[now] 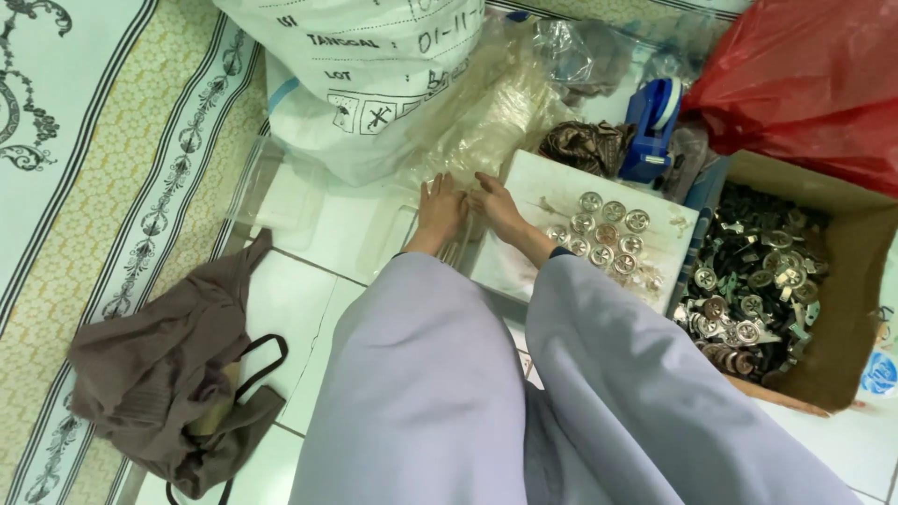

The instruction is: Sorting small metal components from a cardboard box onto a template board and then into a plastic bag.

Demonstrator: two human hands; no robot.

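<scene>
Resting flat, fingers straight, nothing clasped: left hand (pixel 440 210), right hand (pixel 499 208), both on clear plastic film (pixel 388 224) beside white tray (pixel 533 182). Likely separating one sheet; calls for fingertip pinch at edge.
White sack (pixel 337 84), black-printed label, behind hands. Red bag (pixel 804 84) top right. Cardboard box (pixel 847 281) of metal parts, right. Round discs (pixel 608 234) on tray. Blue tape dispenser (pixel 650 126) beyond tray.

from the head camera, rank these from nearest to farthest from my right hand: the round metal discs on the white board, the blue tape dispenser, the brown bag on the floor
From the right hand:
1. Round metal discs, just right, on the board.
2. Blue tape dispenser, up and right.
3. Brown bag, far lower left, on the floor.
</scene>
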